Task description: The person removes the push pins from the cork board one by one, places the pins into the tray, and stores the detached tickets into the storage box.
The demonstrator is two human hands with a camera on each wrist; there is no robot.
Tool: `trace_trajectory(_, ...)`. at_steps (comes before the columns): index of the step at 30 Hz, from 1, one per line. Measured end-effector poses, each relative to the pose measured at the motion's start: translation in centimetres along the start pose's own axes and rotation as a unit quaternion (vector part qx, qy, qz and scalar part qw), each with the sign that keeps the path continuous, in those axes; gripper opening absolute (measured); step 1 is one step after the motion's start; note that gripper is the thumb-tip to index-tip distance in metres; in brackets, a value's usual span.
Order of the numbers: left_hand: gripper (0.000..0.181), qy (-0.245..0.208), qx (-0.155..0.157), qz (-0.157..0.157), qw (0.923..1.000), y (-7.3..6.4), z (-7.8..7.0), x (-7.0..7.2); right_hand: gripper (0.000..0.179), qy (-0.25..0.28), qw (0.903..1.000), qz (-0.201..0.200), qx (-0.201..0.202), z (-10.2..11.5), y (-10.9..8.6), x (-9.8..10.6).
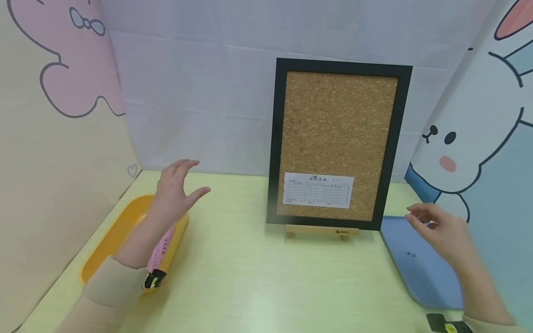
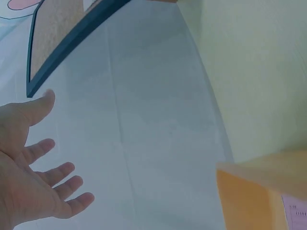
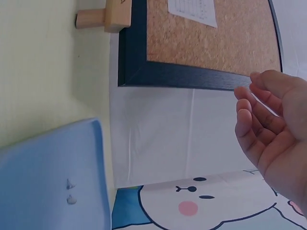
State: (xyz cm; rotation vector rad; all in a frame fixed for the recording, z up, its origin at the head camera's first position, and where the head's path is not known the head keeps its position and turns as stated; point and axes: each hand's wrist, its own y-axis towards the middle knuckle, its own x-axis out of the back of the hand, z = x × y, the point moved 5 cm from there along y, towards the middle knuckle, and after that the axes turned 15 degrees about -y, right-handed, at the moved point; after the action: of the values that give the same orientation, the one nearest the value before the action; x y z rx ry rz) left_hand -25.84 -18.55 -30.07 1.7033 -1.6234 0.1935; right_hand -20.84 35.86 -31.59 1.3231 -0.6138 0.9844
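My left hand [image 1: 172, 189] hovers over the far end of a yellow tray [image 1: 109, 243], fingers and thumb spread, holding nothing. Pink printed paper [image 1: 161, 249] lies in that tray, partly hidden by the forearm. Above a blue tray [image 1: 430, 284] my right hand [image 1: 443, 236] hangs with loosely bent fingers; nothing shows in its grasp. Between the hands stands a black-framed cork board [image 1: 339, 125]. Low on it is a white printed form [image 1: 318, 196], with a pushpin [image 1: 314, 177] at its top edge. Small pushpins [image 3: 71, 199] lie in the blue tray.
A small wooden easel [image 1: 322, 230] supports the board on the pale yellow-green table [image 1: 233, 277]. White sheeting [image 1: 200, 92] hangs behind. Cartoon-printed panels flank both sides, with a rabbit [image 1: 474, 138] on the right.
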Motion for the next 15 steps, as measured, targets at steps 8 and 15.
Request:
trace_trajectory(8, 0.065, -0.062, -0.015, -0.033, 0.9974, -0.2, -2.6, -2.6, 0.017, 0.069, 0.992, -0.099, -0.035, 3.5, 0.5, 0.9)
trace_trajectory(15, 0.063, -0.122, -0.016, -0.048, 0.9913, -0.2, -4.8, -4.9, 0.02, 0.144, 0.976, -0.15, -0.063, 6.0, 1.3, 0.6)
